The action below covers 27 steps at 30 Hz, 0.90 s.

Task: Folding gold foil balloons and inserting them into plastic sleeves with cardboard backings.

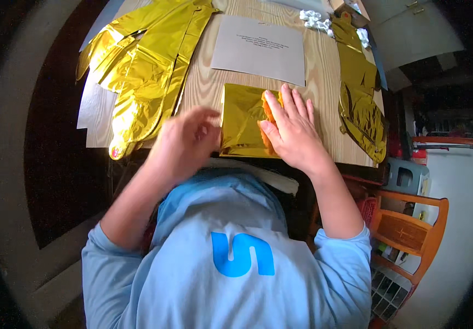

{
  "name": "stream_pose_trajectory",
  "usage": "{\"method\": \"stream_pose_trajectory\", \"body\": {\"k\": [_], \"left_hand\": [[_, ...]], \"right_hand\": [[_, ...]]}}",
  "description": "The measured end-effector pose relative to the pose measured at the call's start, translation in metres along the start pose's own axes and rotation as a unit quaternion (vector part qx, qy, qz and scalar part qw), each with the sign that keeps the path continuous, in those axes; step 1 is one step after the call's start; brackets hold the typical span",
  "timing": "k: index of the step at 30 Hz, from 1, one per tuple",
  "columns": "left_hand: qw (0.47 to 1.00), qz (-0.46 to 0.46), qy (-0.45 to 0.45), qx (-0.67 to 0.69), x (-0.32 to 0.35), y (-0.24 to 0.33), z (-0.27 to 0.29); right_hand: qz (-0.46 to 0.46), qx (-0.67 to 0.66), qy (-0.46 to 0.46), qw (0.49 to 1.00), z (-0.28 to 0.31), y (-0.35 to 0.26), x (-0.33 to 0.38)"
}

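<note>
A folded square of shiny gold foil [241, 118] lies near the table's front edge. My right hand [297, 129] lies flat on its right side, fingers stretched out and apart. Under that palm is a crumpled orange cloth [266, 143], mostly hidden, showing along the index finger and thumb. At the foil's left edge hovers my left hand [184, 140], slightly blurred. Its fingers are loosely curled with a gap to the thumb, and nothing shows between them.
A large gold foil balloon, flat and creased [149, 71], covers the table's left side. Another gold foil piece [361, 104] lies along the right edge. A printed white sheet [258, 49] is beyond the square. White crumpled pieces [316, 21] and a cardboard box [351, 11] sit far right.
</note>
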<state>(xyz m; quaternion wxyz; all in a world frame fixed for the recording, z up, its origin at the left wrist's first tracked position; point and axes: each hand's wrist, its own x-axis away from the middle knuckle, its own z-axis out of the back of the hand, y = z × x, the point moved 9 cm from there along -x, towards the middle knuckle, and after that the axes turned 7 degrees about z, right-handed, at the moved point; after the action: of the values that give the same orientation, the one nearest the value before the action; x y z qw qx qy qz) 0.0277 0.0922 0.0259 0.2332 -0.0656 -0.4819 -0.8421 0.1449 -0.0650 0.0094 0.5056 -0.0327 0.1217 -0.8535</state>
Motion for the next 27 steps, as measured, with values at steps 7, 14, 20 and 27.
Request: {"method": "stream_pose_trajectory", "body": {"k": [7, 14, 20, 27], "left_hand": [[0.988, 0.018, 0.046, 0.144, 0.032, -0.029, -0.034], [0.996, -0.042, 0.065, 0.048, 0.003, 0.002, -0.028], [0.991, -0.098, 0.053, -0.074, -0.031, 0.012, -0.027], [0.977, -0.124, 0.121, -0.124, -0.039, 0.022, -0.018]], "right_hand": [[0.012, 0.018, 0.002, 1.000, 0.000, -0.021, 0.006], [-0.037, 0.025, 0.009, 0.999, 0.001, -0.008, 0.005], [-0.067, 0.037, 0.037, 0.996, 0.001, 0.010, 0.008], [-0.080, 0.018, 0.030, 0.996, 0.006, 0.011, -0.005]]}}
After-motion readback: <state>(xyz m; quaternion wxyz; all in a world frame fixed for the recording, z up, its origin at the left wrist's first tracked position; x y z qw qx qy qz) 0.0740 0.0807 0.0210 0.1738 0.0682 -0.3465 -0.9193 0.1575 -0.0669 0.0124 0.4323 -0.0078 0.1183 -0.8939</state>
